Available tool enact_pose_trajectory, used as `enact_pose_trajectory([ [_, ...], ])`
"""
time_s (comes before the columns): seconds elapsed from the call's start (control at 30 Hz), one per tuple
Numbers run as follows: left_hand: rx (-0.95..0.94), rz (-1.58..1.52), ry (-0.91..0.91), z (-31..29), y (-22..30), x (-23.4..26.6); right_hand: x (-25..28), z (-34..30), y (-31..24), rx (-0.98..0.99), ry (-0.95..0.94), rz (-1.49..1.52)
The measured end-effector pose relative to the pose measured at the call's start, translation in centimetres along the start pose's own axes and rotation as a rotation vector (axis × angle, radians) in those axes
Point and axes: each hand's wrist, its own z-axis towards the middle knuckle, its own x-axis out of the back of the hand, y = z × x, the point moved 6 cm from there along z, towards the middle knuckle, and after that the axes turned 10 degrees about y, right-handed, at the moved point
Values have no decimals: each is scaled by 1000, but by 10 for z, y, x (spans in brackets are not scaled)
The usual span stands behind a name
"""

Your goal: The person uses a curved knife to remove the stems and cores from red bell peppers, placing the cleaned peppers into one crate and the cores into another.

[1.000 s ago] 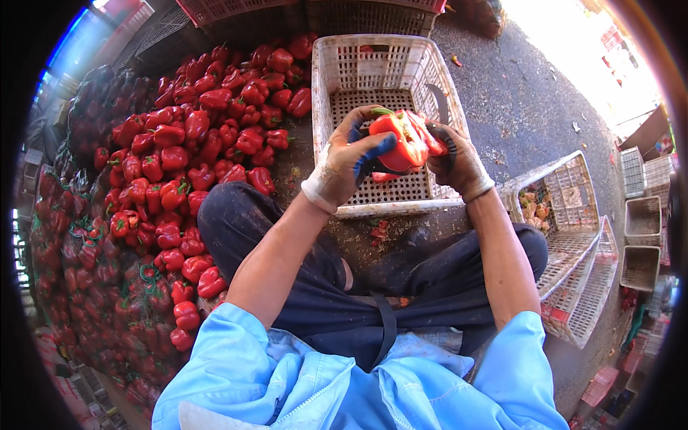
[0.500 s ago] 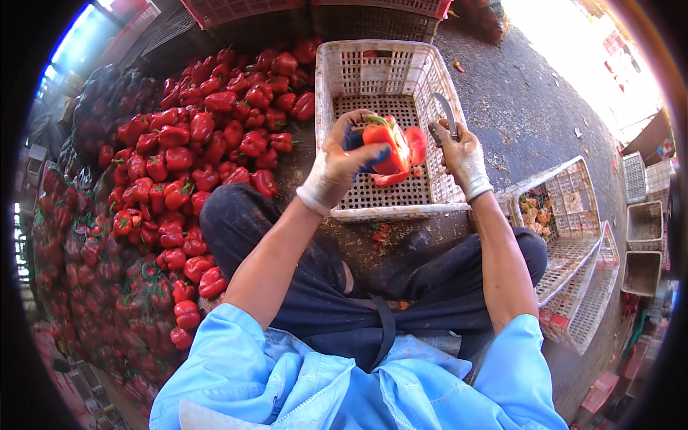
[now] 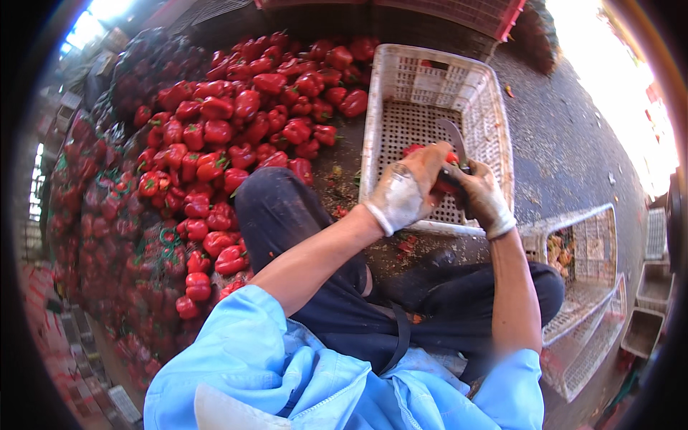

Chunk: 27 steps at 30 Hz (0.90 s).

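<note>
My left hand (image 3: 410,188), in a worn, stained glove, is closed around a red bell pepper (image 3: 413,150). The back of that hand hides most of the pepper; only red bits show past the fingers. My right hand (image 3: 487,193), gloved too, grips a knife (image 3: 454,136) with a curved blade pointing up and away from me. Both hands meet above the near part of a white plastic crate (image 3: 438,228), the right fingers close against the left. Whether the blade touches the pepper cannot be made out.
A big heap of red bell peppers (image 3: 247,104) spreads at the left, beside filled mesh sacks (image 3: 107,244). To the right, a tilted white crate (image 3: 598,233) holds pale scraps (image 3: 560,252). My bent legs (image 3: 315,244) lie close before the crate.
My left hand has swung right with the pepper, turning its back upward, and now meets my right hand. The knife stays in my right hand. The whole view has shifted somewhat.
</note>
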Motion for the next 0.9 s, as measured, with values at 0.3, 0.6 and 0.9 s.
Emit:
enact_pose_trajectory([
  [0.3,378,-637,119,4,-42,-12,2,5,12,-130,-12,169],
  [0.6,752,-705,335,-17,-71,-38,-17,2,3,689,-14,-170],
  [0.9,615,-466,376,-7,-68,-25,-7,5,21,140,178,102],
])
